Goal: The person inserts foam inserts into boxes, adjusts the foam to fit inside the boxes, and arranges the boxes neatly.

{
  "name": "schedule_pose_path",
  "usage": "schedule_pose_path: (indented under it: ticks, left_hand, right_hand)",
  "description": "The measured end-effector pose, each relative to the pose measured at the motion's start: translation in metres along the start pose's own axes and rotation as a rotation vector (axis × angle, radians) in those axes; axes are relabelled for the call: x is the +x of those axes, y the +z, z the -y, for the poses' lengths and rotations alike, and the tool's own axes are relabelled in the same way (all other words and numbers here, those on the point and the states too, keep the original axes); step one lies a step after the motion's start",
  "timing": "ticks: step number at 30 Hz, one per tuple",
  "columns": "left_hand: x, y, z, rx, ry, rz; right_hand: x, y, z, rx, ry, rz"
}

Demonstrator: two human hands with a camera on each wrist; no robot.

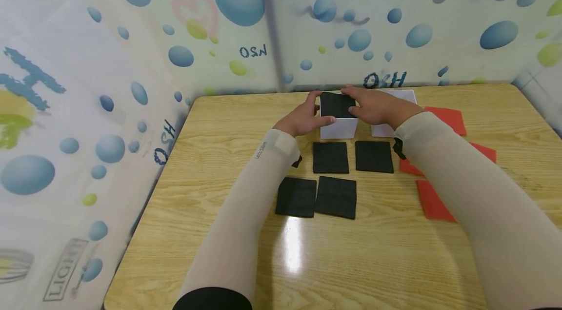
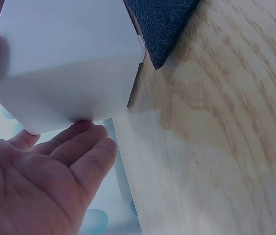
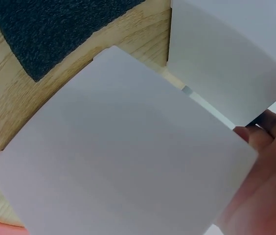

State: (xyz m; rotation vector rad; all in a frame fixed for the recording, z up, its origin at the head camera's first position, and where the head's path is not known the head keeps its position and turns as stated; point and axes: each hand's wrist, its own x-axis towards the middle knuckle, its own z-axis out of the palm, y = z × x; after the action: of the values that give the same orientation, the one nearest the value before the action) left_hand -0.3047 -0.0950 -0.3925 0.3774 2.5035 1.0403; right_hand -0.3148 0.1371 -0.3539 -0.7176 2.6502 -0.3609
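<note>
A black felt-like square (image 1: 337,104) lies level at the top of a small white box (image 1: 339,129). My left hand (image 1: 302,117) holds the square's left side, its thumb at the front edge and its index finger at the back corner. The right hand (image 1: 376,104) holds the right side, with its thumb on the front right corner. In the left wrist view, the left hand's lower fingers (image 2: 86,152) are loosely extended against the box's side. At the box's far edge in the right wrist view are the right fingers (image 3: 260,137), partly hidden.
Beside the first box stands another white box (image 3: 123,147), partly behind my right hand. Several black squares (image 1: 331,157) lie flat in front of the boxes. Red squares (image 1: 448,119) lie to the right, partly covered by my right sleeve. A patterned wall covering (image 1: 298,46) rises behind the table.
</note>
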Motion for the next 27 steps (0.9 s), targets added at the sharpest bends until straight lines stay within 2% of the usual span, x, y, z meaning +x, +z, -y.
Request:
schedule_pose_path:
  ticks: [5, 9, 11, 14, 18, 22, 27]
  left_hand:
    - [-0.001, 0.000, 0.000, -0.004, 0.004, -0.004]
    - [0.000, 0.000, 0.000, 0.006, -0.006, -0.004]
    - [0.001, 0.000, 0.000, 0.005, -0.004, -0.001]
    - [0.001, -0.001, 0.000, 0.007, 0.009, 0.000]
    - [0.002, -0.001, 0.001, 0.007, 0.025, 0.001]
    - [0.003, 0.000, 0.001, 0.017, 0.024, 0.001]
    - [0.002, 0.000, 0.001, 0.021, 0.026, 0.003]
  right_hand:
    - [0.000, 0.001, 0.001, -0.052, 0.024, -0.031]
    - [-0.007, 0.002, 0.007, -0.165, 0.063, -0.136]
    - [-0.012, 0.004, 0.012, -0.213, 0.042, -0.195]
    - [-0.017, 0.011, 0.017, -0.274, -0.056, -0.238]
    - [-0.021, 0.026, 0.019, -0.320, -0.161, -0.202]
    - [-0.022, 0.039, 0.019, -0.310, -0.169, -0.156]
    - [-0.022, 0.047, 0.019, -0.286, -0.166, -0.138]
